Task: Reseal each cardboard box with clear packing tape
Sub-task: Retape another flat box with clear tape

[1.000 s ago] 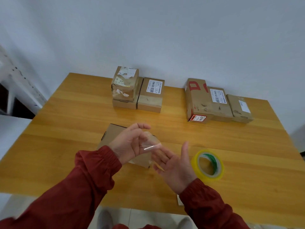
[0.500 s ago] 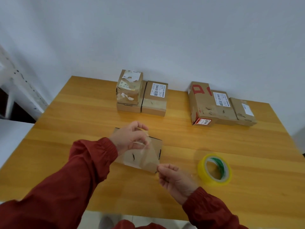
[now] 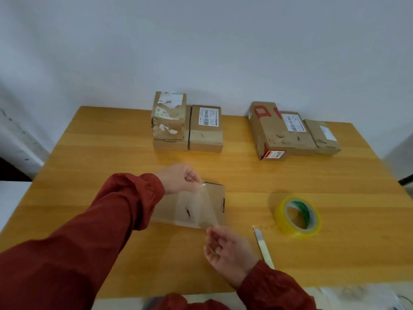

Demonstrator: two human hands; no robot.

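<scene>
Clear tape (image 3: 194,209) stretches over the box (image 3: 218,202) on the worktop (image 3: 111,153): left hand (image 3: 178,179) pinches its far end, right hand (image 3: 230,249) (blurred) pinches the near end; roll (image 3: 297,217) lies right.

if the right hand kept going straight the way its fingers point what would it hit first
Likely the near edge of the small box, under the clear tape strip whose end sits by the right hand; blur leaves depth unsure.

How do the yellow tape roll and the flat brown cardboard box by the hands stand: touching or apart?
Apart. The head view shows bare table between the tape roll and the box.
</scene>
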